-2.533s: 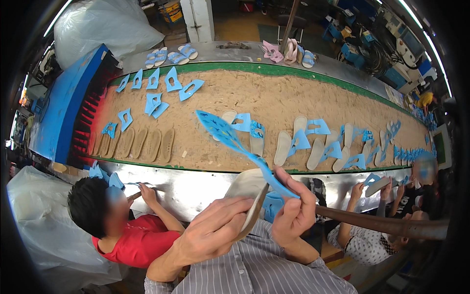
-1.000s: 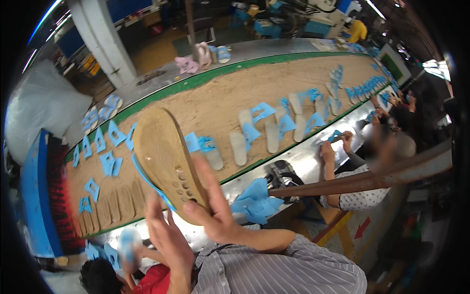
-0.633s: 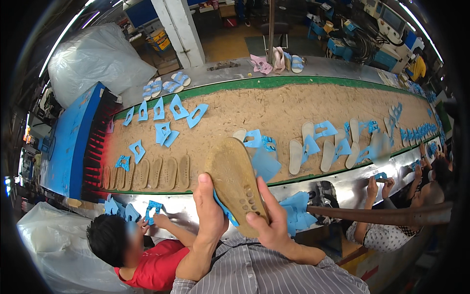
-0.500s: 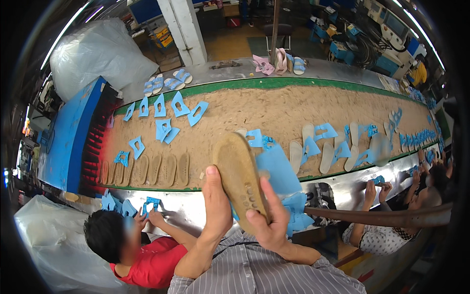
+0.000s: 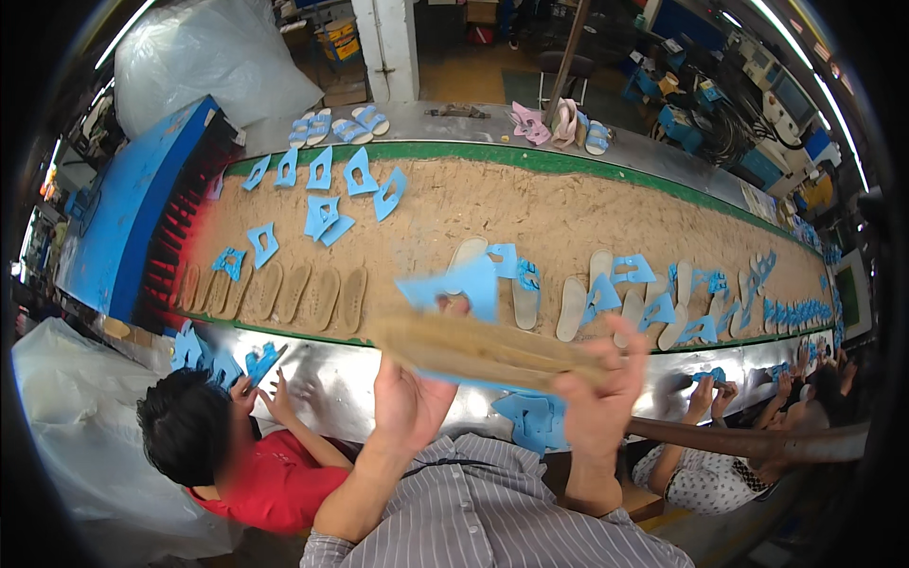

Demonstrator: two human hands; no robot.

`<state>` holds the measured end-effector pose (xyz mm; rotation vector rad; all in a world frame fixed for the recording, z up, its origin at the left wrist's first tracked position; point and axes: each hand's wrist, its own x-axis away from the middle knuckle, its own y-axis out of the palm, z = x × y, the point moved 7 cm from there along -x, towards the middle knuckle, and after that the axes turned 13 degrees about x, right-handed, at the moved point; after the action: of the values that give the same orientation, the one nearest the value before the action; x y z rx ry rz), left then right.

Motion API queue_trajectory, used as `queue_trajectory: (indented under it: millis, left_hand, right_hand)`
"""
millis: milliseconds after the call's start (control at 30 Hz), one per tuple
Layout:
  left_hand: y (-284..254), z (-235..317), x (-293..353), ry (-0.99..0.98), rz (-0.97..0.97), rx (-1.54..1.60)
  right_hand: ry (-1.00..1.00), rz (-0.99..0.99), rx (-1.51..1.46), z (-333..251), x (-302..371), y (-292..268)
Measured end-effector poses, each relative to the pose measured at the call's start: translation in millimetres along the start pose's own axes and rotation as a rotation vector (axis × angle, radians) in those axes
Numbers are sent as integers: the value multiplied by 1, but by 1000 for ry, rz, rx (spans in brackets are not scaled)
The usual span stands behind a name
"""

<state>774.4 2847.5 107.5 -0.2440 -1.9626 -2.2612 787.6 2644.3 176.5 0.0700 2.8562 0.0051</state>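
In front of my chest I hold a brown sandal sole (image 5: 483, 352) lying nearly level across the view, smeared by motion. My left hand (image 5: 414, 402) is closed round its left end from below; part of its fingers is hidden behind the sole. At the right end my right hand (image 5: 598, 393) grips the sole, its fingers blurred and partly spread. A light blue sandal upper (image 5: 454, 286) shows just beyond the sole, next to fingertips on the left side. I cannot tell whether the upper is joined to the sole.
A sandy-brown belt (image 5: 417, 237) carries brown soles (image 5: 295, 289), pale soles (image 5: 571, 308) and blue uppers (image 5: 319, 168). A metal ledge (image 5: 312, 364) borders it, with blue pieces (image 5: 533, 417). Co-workers sit left (image 5: 275, 478) and right (image 5: 724, 464). A rusty bar (image 5: 757, 440) crosses at right.
The sole has swung from nearly upright to nearly level. My right hand has moved right, and the blue upper now shows on the left, beyond the sole. The whole view has shifted slightly.
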Motion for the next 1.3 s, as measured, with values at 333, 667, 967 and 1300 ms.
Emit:
queue_trajectory:
  millis: [333,667,967,1300]
  left_hand:
    - [26,12,34,-134,-42,-482]
    - [25,42,37,-41,90,-797]
    - [22,50,38,-32,75,-921]
    - [71,42,60,609,-416,-1695]
  right_hand:
    - [-163,302,-88,-16,-2,-22]
    - [19,405,-18,7,-10,-13]
    - [28,463,123,8,-12,-7]
    - [-486,289,331,-37,12,22]
